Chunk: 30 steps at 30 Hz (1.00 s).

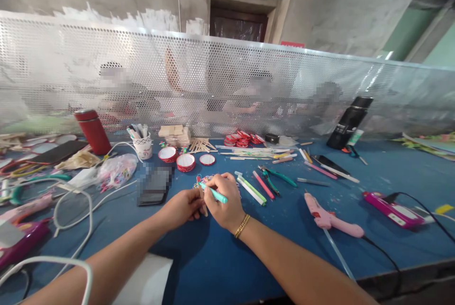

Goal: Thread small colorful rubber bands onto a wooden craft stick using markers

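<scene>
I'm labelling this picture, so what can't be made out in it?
Head view:
- Any marks on the wooden stick: too small, with the left hand covering part.
- Some coloured loops: hidden behind the right hand, which holds a turquoise marker.
- White sheet: lower part cut off by the bottom edge.
- People: blurred, behind the perforated screen.

A turquoise marker [218, 195] is being gripped by the right hand [224, 203]; a wooden stick [205, 210] is being held by the left hand [185, 206]; loose markers [263, 185] and a pink glue gun [329, 220] are being supported by the blue table [209, 267].
</scene>
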Each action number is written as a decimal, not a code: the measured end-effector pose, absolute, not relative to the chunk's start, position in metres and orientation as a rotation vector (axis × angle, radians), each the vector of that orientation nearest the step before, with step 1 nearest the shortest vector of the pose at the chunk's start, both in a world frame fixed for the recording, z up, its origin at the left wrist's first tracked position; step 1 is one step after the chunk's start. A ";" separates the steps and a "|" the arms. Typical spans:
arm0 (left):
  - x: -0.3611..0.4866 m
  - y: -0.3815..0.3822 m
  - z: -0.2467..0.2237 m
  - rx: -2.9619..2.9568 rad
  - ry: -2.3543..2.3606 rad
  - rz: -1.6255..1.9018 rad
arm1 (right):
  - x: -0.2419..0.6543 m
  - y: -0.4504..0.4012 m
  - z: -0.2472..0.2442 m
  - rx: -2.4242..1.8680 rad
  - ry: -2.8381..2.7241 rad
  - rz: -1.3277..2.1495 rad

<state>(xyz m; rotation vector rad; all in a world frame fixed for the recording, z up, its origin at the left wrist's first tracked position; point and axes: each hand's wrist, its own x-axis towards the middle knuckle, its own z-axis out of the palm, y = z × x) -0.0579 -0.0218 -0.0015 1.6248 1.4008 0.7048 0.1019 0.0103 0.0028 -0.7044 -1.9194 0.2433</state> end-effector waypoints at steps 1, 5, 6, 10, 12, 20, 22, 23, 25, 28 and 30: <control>-0.058 -0.022 -0.002 1.629 1.402 0.704 | 0.102 0.011 0.003 -0.714 -1.917 0.238; -0.057 -0.023 0.001 1.635 1.418 0.697 | 0.104 0.013 0.003 -0.737 -1.881 0.229; -0.056 -0.023 0.002 1.629 1.420 0.697 | 0.104 0.012 0.003 -0.731 -1.878 0.231; -0.055 -0.024 0.003 1.616 1.408 0.701 | 0.103 0.008 0.004 -0.696 -1.889 0.230; -0.056 -0.024 0.002 1.614 1.408 0.706 | 0.102 0.006 0.005 -0.685 -1.896 0.230; -0.058 -0.021 -0.002 1.629 1.393 0.700 | 0.102 0.009 0.002 -0.704 -1.912 0.229; -0.058 -0.022 -0.001 1.636 1.388 0.700 | 0.103 0.010 0.002 -0.727 -1.901 0.220; -0.058 -0.022 -0.001 1.638 1.389 0.702 | 0.103 0.010 0.003 -0.736 -1.895 0.218; -0.057 -0.022 0.000 1.643 1.395 0.708 | 0.104 0.009 0.004 -0.737 -1.887 0.221; -0.058 -0.021 -0.001 1.643 1.387 0.703 | 0.103 0.007 0.005 -0.713 -1.877 0.224; -0.059 -0.021 -0.003 1.638 1.384 0.705 | 0.102 0.006 0.005 -0.692 -1.881 0.224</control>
